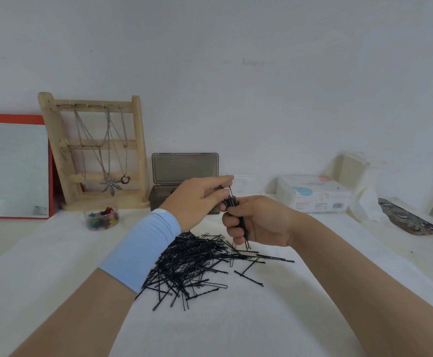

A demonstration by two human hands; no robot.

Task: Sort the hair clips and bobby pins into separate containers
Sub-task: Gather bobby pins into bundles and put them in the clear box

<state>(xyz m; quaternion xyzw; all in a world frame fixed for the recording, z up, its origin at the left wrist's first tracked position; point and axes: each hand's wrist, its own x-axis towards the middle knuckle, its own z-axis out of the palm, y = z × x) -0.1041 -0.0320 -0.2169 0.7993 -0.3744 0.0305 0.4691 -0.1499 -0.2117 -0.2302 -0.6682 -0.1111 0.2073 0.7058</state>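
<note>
**Both hands on a bundle of pins above the loose heap**

The right hand (258, 220) is clenched round a bundle (236, 207) of thin black wire pins, held upright, their tips poking out above and below the fist; the left hand (200, 199) pinches one pin (231, 191) at the top of that bundle between thumb and forefinger, a pale blue band (143, 249) round its wrist. Under both hands a tangled heap (197, 261) of the same pins lies on a white cloth (236, 325), a few strays scattered to its right; the left forearm covers the heap's left edge. Behind the left hand stands a smoky translucent box (179, 181), lid up, its front and inside mostly hidden. Left of it a small clear tub (102, 219) holds little multicoloured clips (103, 219), too small to make out singly. A clear container (246, 182) seems to sit behind the fingertips, though it is faint against the wall. Along the wall: a red-framed mirror (14, 167) cut by the left edge, a rough wooden rack (94, 150) hung with chains, a white printed box (315, 193). The cloth in front of the heap lies bare.
</note>
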